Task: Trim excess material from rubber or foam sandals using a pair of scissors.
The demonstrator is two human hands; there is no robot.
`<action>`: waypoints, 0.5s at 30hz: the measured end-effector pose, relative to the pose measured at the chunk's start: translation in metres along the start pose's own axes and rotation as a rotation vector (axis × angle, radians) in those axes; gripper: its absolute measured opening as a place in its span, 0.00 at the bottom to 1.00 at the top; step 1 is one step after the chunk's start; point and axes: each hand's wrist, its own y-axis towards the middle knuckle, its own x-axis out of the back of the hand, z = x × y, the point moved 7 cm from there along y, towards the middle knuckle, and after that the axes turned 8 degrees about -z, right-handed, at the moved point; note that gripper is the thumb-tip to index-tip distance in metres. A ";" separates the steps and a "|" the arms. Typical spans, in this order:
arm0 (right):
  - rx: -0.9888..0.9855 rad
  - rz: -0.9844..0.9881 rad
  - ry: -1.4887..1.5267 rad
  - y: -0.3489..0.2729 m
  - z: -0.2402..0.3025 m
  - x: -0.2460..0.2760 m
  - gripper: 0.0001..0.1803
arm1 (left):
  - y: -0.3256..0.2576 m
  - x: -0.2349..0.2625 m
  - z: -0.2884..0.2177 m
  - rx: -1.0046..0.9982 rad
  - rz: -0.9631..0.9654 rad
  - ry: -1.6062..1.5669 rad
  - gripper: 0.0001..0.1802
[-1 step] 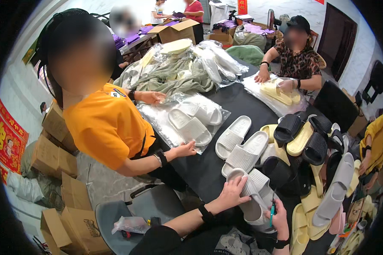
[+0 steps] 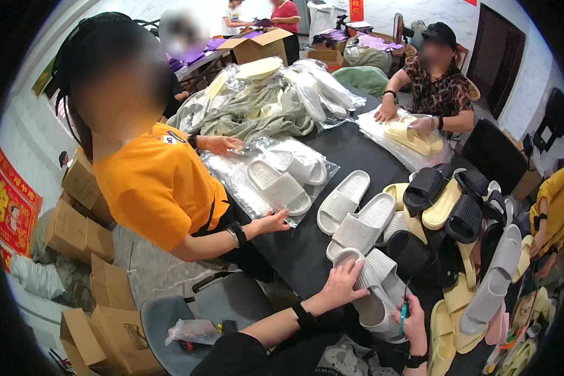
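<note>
A: What's finished on the left?
B: Beside a co-worker in orange, white slippers in clear bags [image 2: 276, 182] lie sealed on the table [image 2: 307, 250].
A: And nearer?
B: Left hand [image 2: 341, 285] spread on a loose white slipper [image 2: 373, 291]; right hand [image 2: 413, 319] pinches a teal tool [image 2: 404, 309], perhaps a cutter. Many unbagged slippers [image 2: 457, 213] remain rightward.

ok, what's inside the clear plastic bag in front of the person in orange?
Inside the clear plastic bag lie two white slide sandals, side by side, ribbed straps up. What lies under them is covered; only the black table shows around the bag.
</note>
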 end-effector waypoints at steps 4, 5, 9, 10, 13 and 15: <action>-0.133 -0.052 0.053 -0.024 -0.012 0.035 0.34 | -0.002 0.002 0.003 -0.012 -0.035 0.028 0.47; -0.150 -0.051 0.060 -0.032 -0.017 0.043 0.34 | -0.002 0.001 0.005 0.003 -0.026 0.025 0.47; -0.196 -0.111 0.050 -0.061 -0.046 0.058 0.34 | -0.004 -0.001 0.005 0.010 -0.024 0.034 0.47; -0.199 -0.113 0.048 -0.064 -0.053 0.056 0.34 | -0.003 -0.001 0.004 0.009 -0.023 0.027 0.47; -0.205 -0.164 0.089 -0.062 -0.044 0.041 0.29 | -0.003 -0.003 0.004 0.012 -0.021 0.021 0.46; -0.185 -0.227 0.137 -0.058 -0.051 0.039 0.28 | -0.002 -0.004 0.004 0.010 -0.020 0.020 0.45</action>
